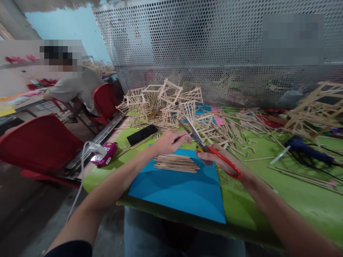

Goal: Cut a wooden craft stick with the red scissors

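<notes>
My right hand [210, 155] is closed round a pair of scissors [223, 159] with red-orange handles. Their blades are spread and point up and to the left. Close to the blades, my left hand [171, 141] is closed in a pinch; whatever its fingertips hold is too small to make out. Below both hands, a bundle of thin wooden sticks [175, 165] lies side by side on a blue sheet [177, 194]. Beyond the left hand rests a black phone-like slab [142, 134].
Stick frameworks [163, 96] and loose sticks pile up at the back, before a perforated metal screen [187, 43]. A blue glue gun [311, 150] with cables lies right. At the left edge sits a purple power strip [107, 153]. Red chairs [40, 146] and a seated person [77, 85] are farther left.
</notes>
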`<state>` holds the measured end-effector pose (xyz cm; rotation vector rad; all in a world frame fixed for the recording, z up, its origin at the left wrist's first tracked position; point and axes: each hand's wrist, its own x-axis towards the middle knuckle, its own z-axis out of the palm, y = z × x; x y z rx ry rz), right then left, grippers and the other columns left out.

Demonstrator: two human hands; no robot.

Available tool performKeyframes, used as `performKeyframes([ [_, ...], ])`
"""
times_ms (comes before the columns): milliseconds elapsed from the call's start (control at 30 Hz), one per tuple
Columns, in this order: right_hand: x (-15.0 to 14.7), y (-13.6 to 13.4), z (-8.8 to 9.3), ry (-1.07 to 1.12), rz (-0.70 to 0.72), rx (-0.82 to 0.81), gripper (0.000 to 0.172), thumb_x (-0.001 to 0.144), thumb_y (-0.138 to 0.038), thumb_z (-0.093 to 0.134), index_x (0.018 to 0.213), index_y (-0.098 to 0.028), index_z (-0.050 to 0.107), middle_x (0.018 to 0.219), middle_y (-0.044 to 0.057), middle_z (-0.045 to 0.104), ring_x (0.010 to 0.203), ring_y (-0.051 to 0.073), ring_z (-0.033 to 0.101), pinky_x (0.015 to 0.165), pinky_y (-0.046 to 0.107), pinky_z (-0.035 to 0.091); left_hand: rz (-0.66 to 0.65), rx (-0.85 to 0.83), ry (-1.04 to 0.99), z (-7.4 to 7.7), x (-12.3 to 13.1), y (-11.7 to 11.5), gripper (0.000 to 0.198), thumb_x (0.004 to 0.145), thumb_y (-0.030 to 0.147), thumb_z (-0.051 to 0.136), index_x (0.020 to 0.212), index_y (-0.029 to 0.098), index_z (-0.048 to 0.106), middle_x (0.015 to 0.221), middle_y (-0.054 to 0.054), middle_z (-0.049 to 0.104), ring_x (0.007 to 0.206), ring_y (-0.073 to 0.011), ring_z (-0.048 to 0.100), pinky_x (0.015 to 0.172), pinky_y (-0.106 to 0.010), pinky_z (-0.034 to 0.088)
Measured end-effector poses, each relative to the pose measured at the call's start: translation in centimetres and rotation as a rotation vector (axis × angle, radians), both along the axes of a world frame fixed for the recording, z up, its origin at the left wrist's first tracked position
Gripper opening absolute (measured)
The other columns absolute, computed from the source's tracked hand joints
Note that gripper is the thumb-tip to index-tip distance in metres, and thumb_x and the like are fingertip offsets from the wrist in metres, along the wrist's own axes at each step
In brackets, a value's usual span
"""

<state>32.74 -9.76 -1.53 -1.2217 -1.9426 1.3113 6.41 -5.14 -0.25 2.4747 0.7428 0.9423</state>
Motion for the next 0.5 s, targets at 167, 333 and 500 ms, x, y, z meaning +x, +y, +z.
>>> performKeyframes([
  [167, -0.1, 0.8, 0.1, 0.01, -0.039, 0.014, 0.038, 0.078, -0.054, 0.083, 0.085, -0.02, 0.067, 0.08, 0.002, 0.066, 0.072, 0.019, 0.059, 0.069, 0.031, 0.046, -0.006, -0.108, -0.036, -0.6, 0.2, 0.5, 0.05, 0.11, 0.051, 0.041, 0.104, 0.015, 0.075, 0.075, -0.002, 0.063, 0.059, -0.0098, 0.046, 0.06, -0.025, 0.034],
  [333, -0.5, 1.1, -0.7, 0.068, -0.096, 0.091, 0.037, 0.075, -0.05, 0.084, 0.087, -0.021, 0.065, 0.078, 0.001, 0.064, 0.076, 0.02, 0.061, 0.072, 0.033, 0.05, -0.129, -0.395, -0.229, -1.3, 0.5, 0.6, 0.048, 0.107, 0.056, 0.048, 0.107, 0.013, 0.07, 0.059, 0.005, 0.043, 0.052, -0.0085, 0.038, 0.052, -0.023, 0.031],
  [500, -0.7, 0.8, -0.9, 0.052, -0.148, 0.158, 0.039, 0.071, -0.048, 0.085, 0.085, -0.021, 0.061, 0.073, -0.002, 0.059, 0.07, 0.018, 0.055, 0.065, 0.03, 0.045, -0.263, -0.646, -0.377, -1.6, 0.9, 0.1, 0.043, 0.106, 0.054, 0.053, 0.113, 0.013, 0.067, 0.052, 0.009, 0.034, 0.043, -0.0067, 0.03, 0.044, -0.021, 0.025],
])
